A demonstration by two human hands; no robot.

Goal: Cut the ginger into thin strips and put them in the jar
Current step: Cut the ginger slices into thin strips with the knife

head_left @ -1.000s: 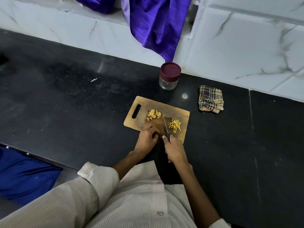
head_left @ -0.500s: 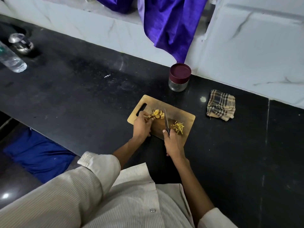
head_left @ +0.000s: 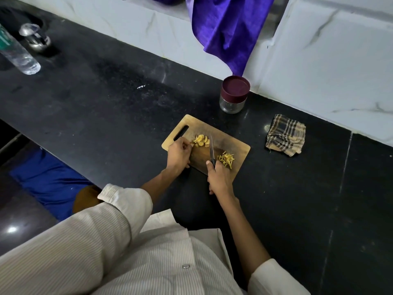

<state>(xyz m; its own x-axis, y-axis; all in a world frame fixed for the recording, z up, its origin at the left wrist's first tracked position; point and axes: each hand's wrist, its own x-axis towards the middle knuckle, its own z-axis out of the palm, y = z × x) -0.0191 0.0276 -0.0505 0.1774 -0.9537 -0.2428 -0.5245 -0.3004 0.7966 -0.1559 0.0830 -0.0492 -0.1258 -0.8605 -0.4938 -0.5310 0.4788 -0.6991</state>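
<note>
A wooden cutting board [head_left: 231, 142] lies on the black counter. On it, a small heap of ginger slices [head_left: 201, 140] sits near the handle slot, and a pile of thin ginger strips [head_left: 226, 159] lies at the right. My left hand [head_left: 178, 153] rests on the board with curled fingertips touching the slices' left edge. My right hand [head_left: 218, 177] grips a knife [head_left: 212, 150], whose blade points away from me between the two piles. A glass jar [head_left: 232, 103] with a maroon lid [head_left: 236, 87] on it stands behind the board by the wall.
A folded checked cloth [head_left: 286, 135] lies right of the board. A plastic water bottle [head_left: 18, 54] and a steel object [head_left: 35, 37] are at the far left. Purple fabric [head_left: 227, 28] hangs over the wall above the jar. The counter's front edge runs diagonally at lower left.
My left hand moved from the board's near edge up to the slice heap. The knife stayed between the piles. The camera view swung left, bringing the bottle into sight.
</note>
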